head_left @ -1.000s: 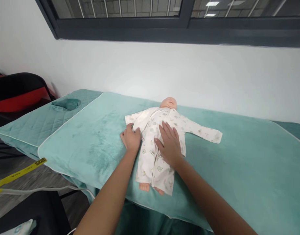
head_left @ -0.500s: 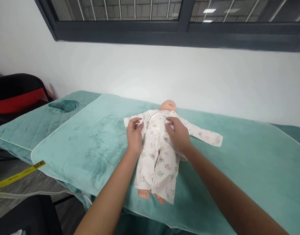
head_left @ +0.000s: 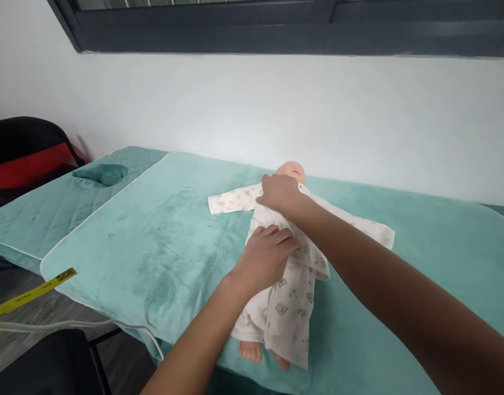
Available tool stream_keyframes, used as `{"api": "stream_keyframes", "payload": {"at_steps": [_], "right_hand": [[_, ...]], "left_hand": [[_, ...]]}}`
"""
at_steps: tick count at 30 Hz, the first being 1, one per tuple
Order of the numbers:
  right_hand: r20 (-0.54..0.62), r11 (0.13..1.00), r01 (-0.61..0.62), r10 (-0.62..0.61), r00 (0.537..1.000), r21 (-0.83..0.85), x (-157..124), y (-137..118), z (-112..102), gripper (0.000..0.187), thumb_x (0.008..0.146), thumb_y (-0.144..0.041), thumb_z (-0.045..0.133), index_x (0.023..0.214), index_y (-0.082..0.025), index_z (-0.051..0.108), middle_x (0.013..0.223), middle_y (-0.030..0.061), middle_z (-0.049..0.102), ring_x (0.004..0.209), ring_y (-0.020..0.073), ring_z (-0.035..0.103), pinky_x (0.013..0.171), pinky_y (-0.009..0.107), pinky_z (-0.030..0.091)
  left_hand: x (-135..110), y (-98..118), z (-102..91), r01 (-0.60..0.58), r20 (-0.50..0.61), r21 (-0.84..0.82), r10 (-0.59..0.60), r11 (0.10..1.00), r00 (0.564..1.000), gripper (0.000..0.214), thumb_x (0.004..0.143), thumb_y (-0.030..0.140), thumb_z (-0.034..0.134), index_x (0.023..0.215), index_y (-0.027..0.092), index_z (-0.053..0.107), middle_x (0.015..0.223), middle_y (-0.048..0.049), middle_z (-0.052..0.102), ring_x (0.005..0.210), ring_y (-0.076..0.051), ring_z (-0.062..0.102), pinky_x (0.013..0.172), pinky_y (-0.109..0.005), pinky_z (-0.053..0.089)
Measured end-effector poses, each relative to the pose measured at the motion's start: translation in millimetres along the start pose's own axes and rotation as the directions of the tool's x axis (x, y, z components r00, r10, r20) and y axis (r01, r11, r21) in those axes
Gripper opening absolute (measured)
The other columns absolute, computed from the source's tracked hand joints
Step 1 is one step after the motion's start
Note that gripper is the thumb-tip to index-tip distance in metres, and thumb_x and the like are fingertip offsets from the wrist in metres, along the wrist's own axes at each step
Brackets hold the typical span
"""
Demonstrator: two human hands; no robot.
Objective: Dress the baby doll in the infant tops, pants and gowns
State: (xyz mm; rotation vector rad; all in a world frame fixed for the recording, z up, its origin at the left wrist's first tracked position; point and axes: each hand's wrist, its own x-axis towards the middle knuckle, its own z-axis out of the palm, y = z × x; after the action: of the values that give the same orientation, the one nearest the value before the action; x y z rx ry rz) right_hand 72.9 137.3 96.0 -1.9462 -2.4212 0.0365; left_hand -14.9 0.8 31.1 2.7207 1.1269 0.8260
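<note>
Under right hand (head_left: 280, 193), romper (head_left: 291, 307) collar unseen.

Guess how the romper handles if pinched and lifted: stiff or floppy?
Likely floppy: the romper bunches and wrinkles under the left hand. Probably light: its sleeve lies flat and thin on the blanket. Hardly slippery: matte cloth.

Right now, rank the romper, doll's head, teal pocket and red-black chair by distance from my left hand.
1. romper, under the left hand
2. doll's head, just beyond
3. teal pocket, far left
4. red-black chair, leftmost, off the bed
</note>
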Motion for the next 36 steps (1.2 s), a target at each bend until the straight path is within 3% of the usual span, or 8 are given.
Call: {"api": "stream_keyframes", "payload": {"at_steps": [5, 10, 15, 18, 22, 26, 33, 36], "right_hand": [[0.014, 0.999, -0.042, 0.042, 0.999, 0.029, 7.5, 6.1, -12.9, 0.004, 0.078, -0.020, 0.064, 0.079, -0.015, 0.063, 0.067, 0.0113, 0.063, 0.071, 0.0263, 0.063, 0.064, 0.036, 0.044], [-0.073, 0.979, -0.117, 0.130, 0.989, 0.167, 3.6, 48.0, -21.8, 0.005, 0.082, -0.020, 0.055, 0.079, -0.019, 0.059, 0.076, 0.0086, 0.064, 0.072, 0.0219, 0.059, 0.063, 0.032, 0.042], [-0.153, 0.873, -0.203, 0.297, 0.942, 0.444, -13.1, 81.1, 4.8, 0.013, 0.082, -0.026, 0.053, 0.070, -0.021, 0.051, 0.076, 0.0056, 0.063, 0.069, 0.0194, 0.056, 0.065, 0.031, 0.040], [-0.190, 0.840, -0.206, 0.340, 0.921, 0.503, -21.2, 82.8, 28.4, 0.011, 0.084, -0.031, 0.049, 0.079, -0.022, 0.051, 0.086, 0.0047, 0.065, 0.076, 0.0191, 0.057, 0.068, 0.030, 0.041], [-0.273, 0.719, -0.159, 0.446, 0.852, 0.677, -25.0, 78.3, 49.1, 0.018, 0.081, -0.037, 0.050, 0.090, -0.022, 0.053, 0.085, 0.0033, 0.064, 0.077, 0.0202, 0.057, 0.070, 0.031, 0.041], [-0.274, 0.601, -0.094, 0.490, 0.827, 0.793, -25.4, 79.9, 54.2, 0.023, 0.077, -0.042, 0.056, 0.090, -0.022, 0.055, 0.076, 0.0000, 0.062, 0.076, 0.0201, 0.057, 0.072, 0.031, 0.040], [-0.302, 0.650, -0.064, 0.435, 0.848, 0.757, -26.8, 90.9, 51.3, 0.012, 0.080, -0.032, 0.051, 0.085, -0.022, 0.055, 0.086, 0.0032, 0.066, 0.080, 0.0199, 0.057, 0.074, 0.032, 0.039], [-0.265, 0.685, -0.104, 0.412, 0.872, 0.721, -31.5, 91.3, 46.8, 0.012, 0.079, -0.034, 0.053, 0.083, -0.022, 0.053, 0.085, 0.0023, 0.064, 0.076, 0.0186, 0.057, 0.072, 0.031, 0.039]], "left_hand": [[-6.2, 0.0, 0.0, 0.005, -0.088, -0.084, -0.013, 0.996, 0.996, 0.030, 0.085, 0.004, 0.043, 0.098, 0.020, 0.064, 0.095, -0.0031, 0.063, 0.085, -0.017, 0.051, 0.072, -0.033, 0.039], [-6.9, 1.3, 2.0, 0.033, -0.192, -0.196, -0.071, 0.980, 0.979, 0.031, 0.087, 0.004, 0.039, 0.096, 0.020, 0.064, 0.090, -0.0040, 0.058, 0.080, -0.016, 0.050, 0.073, -0.032, 0.041], [-19.3, -6.8, 3.5, 0.013, -0.279, -0.303, -0.102, 0.953, 0.955, 0.036, 0.081, -0.001, 0.042, 0.102, 0.021, 0.061, 0.098, -0.0045, 0.058, 0.092, -0.017, 0.054, 0.083, -0.034, 0.044], [-38.0, -20.6, 6.5, 0.131, -0.348, -0.432, -0.299, 0.892, 0.888, 0.043, 0.076, -0.004, 0.041, 0.106, 0.022, 0.058, 0.109, -0.0059, 0.056, 0.105, -0.019, 0.053, 0.090, -0.035, 0.044], [-51.7, -34.6, 12.9, 0.373, -0.254, -0.540, -0.568, 0.754, 0.783, 0.038, 0.078, 0.001, 0.043, 0.107, 0.022, 0.056, 0.109, -0.0052, 0.056, 0.103, -0.018, 0.053, 0.086, -0.032, 0.044], [-46.6, -34.3, 15.1, 0.485, -0.137, -0.576, -0.663, 0.658, 0.736, 0.016, 0.083, 0.011, 0.046, 0.091, 0.020, 0.056, 0.092, -0.0021, 0.059, 0.088, -0.017, 0.054, 0.081, -0.031, 0.042], [-48.6, -30.4, 4.2, 0.464, -0.082, -0.658, -0.670, 0.593, 0.738, 0.014, 0.069, 0.007, 0.044, 0.069, 0.020, 0.047, 0.070, 0.0025, 0.048, 0.069, -0.014, 0.045, 0.066, -0.026, 0.037], [-32.9, -36.6, -4.8, 0.463, -0.151, -0.673, -0.720, 0.577, 0.677, 0.014, 0.071, 0.009, 0.043, 0.070, 0.020, 0.051, 0.073, 0.0016, 0.053, 0.072, -0.014, 0.050, 0.068, -0.026, 0.038]]}}
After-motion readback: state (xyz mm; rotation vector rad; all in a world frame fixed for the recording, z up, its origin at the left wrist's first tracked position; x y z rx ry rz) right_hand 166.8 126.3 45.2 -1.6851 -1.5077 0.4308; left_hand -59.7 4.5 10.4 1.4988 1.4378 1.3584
